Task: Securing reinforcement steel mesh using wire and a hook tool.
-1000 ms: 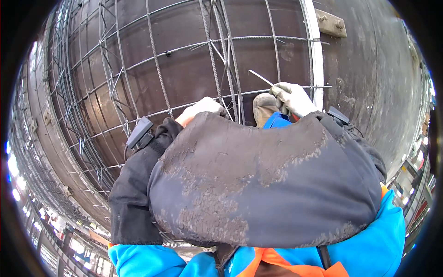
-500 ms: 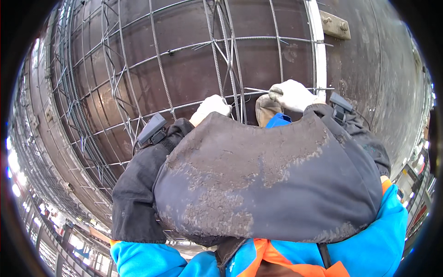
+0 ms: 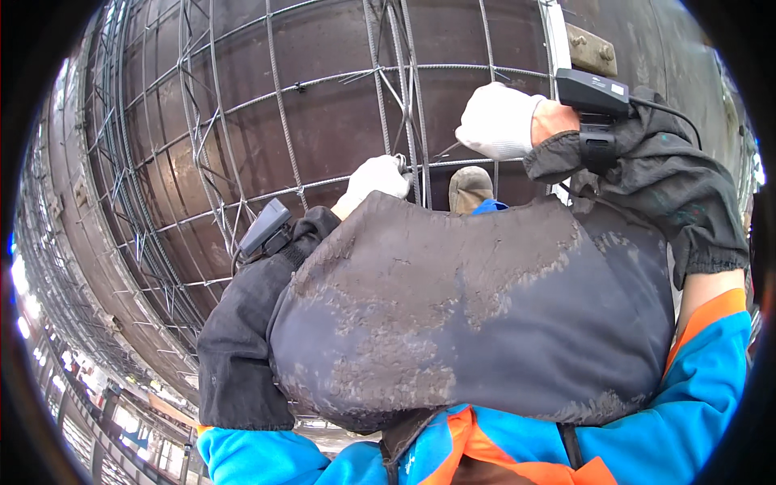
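My left hand (image 3: 376, 179), in a white knit glove, is closed at a bundle of upright ribbed steel bars (image 3: 417, 137), where a level bar crosses it. Small bits of metal show at its fingertips; what they are I cannot make out. To the right, my right hand (image 3: 495, 121), gloved in white too, is curled into a fist above the level bar. From its fingertips a thin wire (image 3: 446, 151) slants down-left toward the crossing. The palm side of both hands is hidden.
A rebar grid (image 3: 335, 79) stands before brown form panels (image 3: 331, 121). A white strip (image 3: 558, 40) and a bolted metal block (image 3: 592, 50) lie at the upper right. A brown shoe tip (image 3: 470, 190) shows below the grid. A dark, mud-caked apron (image 3: 404, 275) covers my front.
My right hand has risen away from the level bar and rolled over, its forearm swinging outward and up. My left hand has stayed at the crossing, shifting only slightly.
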A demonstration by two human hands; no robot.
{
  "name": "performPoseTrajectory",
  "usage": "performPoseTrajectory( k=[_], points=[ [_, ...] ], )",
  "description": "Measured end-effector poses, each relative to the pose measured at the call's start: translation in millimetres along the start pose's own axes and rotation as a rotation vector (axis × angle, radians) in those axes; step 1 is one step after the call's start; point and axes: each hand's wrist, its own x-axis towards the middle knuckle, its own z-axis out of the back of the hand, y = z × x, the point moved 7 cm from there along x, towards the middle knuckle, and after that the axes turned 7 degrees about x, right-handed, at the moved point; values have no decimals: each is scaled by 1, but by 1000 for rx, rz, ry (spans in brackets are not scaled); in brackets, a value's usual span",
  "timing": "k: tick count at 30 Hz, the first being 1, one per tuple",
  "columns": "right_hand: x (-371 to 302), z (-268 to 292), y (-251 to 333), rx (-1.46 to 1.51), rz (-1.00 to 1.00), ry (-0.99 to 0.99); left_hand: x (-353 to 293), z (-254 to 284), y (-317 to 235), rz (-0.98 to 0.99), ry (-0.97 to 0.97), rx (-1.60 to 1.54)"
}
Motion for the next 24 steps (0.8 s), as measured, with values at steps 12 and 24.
performPoseTrajectory(
  k=[12,24],
  points=[
    [-46,-161,31,2456,-587,-87,-19,7,-11,-170,113,-130],
    [-47,-115,3,682,-534,460,20,-10,1,-94,-95,41]
  ],
)
